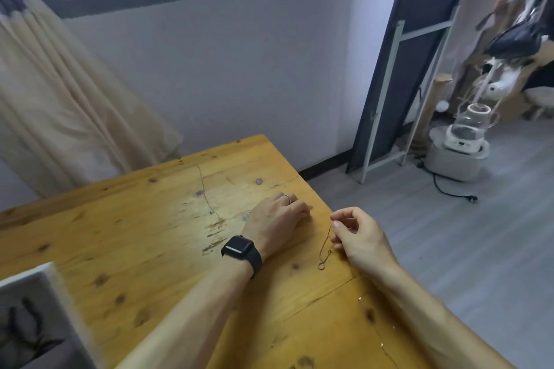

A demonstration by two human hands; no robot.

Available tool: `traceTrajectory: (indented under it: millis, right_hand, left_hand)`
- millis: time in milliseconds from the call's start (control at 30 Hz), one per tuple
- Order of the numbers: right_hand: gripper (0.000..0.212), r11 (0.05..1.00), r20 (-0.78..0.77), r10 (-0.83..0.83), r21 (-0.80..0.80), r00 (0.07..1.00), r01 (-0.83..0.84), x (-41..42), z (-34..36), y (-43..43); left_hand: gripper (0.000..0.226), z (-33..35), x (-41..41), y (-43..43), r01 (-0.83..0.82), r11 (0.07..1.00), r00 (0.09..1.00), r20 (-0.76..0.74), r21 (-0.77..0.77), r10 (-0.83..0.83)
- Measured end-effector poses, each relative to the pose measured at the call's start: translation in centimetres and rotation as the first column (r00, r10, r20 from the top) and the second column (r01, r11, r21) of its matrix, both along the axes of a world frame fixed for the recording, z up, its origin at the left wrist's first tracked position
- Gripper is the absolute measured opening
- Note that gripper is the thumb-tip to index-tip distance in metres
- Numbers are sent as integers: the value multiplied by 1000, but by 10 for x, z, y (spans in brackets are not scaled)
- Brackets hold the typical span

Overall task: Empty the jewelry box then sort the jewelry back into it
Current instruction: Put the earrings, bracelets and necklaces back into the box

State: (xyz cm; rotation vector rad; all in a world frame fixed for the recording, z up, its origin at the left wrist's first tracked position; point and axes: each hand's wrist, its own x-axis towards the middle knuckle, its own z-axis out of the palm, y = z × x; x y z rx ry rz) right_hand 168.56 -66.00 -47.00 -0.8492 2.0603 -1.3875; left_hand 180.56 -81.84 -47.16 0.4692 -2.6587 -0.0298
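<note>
My right hand pinches a thin gold chain between thumb and forefinger near the table's right edge; the chain hangs down and ends in a small ring that touches the wood. My left hand, with a ring on one finger and a black watch on the wrist, rests palm down on the wooden table just left of the chain, fingers curled at the tips; I cannot tell whether they hold anything. The white jewelry box shows at the bottom left corner, with dark items inside. Another fine gold chain lies beside my right forearm.
The table's right edge runs diagonally just past my right hand, with grey floor beyond. A beige curtain hangs at the left behind the table. A white metal rack, an appliance and a black cable lie on the floor at the right.
</note>
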Motion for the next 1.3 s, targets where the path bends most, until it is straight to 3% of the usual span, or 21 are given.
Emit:
traceTrajectory:
  millis: [233, 433, 533, 633, 700, 767, 867, 967, 1067, 1133, 1233, 1300]
  right_hand:
    - [9, 1000, 12, 0, -5, 1000, 0, 1, 2, 2]
    - [9, 1000, 26, 16, -3, 1000, -16, 1, 5, 3]
    - [9, 998, 80, 43, -37, 996, -41, 0, 12, 5]
    - [9, 992, 102, 112, -76, 989, -104, 1, 21, 8]
    - [10, 981, 110, 170, -114, 979, -158, 3, 27, 10]
    - [11, 972, 124, 202, -147, 972, -183, 6, 32, 12]
    - [12, 975, 106, 184, -144, 977, -168, 5, 36, 14]
    - [12, 987, 82, 108, -124, 991, -98, -2, 35, 17]
    - [12, 994, 24, 51, -96, 998, -49, -12, 28, 17]
    - [11, 997, -18, 41, -64, 999, -42, -15, 21, 16]
    - [12, 999, -104, 35, -9, 994, -37, -15, 12, 14]
    - [13, 999, -209, 29, 31, 977, -23, -13, 8, 14]
  left_hand:
    - [25, 8, 1, 3, -69, 991, 994, 92, 115, 58]
    - [23, 20, 11, 4, -187, 948, 971, 193, 259, 139]
    - [20, 27, 22, 15, -196, 897, 981, 73, 397, 182]
    - [23, 36, 25, 36, -103, 773, 983, -55, 626, 175]
    - [32, 41, 21, 50, -89, 691, 994, 15, 718, 112]
    - [27, 41, 17, 60, -92, 651, 996, 82, 753, 45]
    - [21, 41, 20, 68, -107, 588, 994, 67, 802, 89]
    - [16, 42, 30, 65, -118, 434, 987, 58, 893, 149]
    - [16, 47, 39, 63, -65, 195, 982, 27, 979, 189]
    - [21, 47, 41, 63, -54, 114, 969, 25, 992, 244]
    - [21, 42, 39, 65, -101, 142, 953, 55, 985, 296]
    - [19, 38, 35, 65, -208, 253, 945, 127, 945, 302]
